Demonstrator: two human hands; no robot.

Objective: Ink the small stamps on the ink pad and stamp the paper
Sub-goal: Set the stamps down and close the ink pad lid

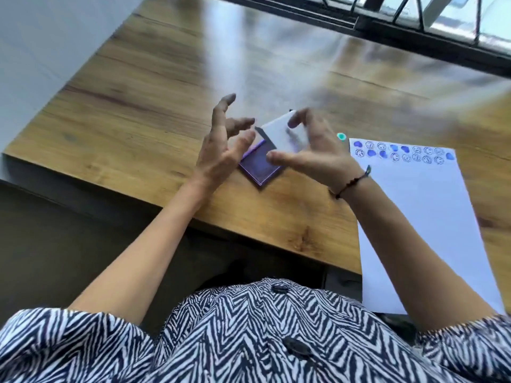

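A purple ink pad (257, 168) lies open on the wooden table (132, 111), turned like a diamond. Its clear lid (282, 131) stands tilted up at the far side, and my right hand (315, 153) grips that lid between thumb and fingers. My left hand (221, 142) hovers just left of the pad with fingers spread and nothing in it. A white sheet of paper (425, 222) lies to the right, with two rows of blue stamp marks (401, 153) along its far edge. A small teal stamp (341, 136) sits on the table beside the paper's far left corner.
The table's near edge (249, 230) runs diagonally in front of my body. A dark window frame (387, 26) with bars lies beyond the far side. A pale wall (41, 37) is at the left. The paper overhangs the near edge.
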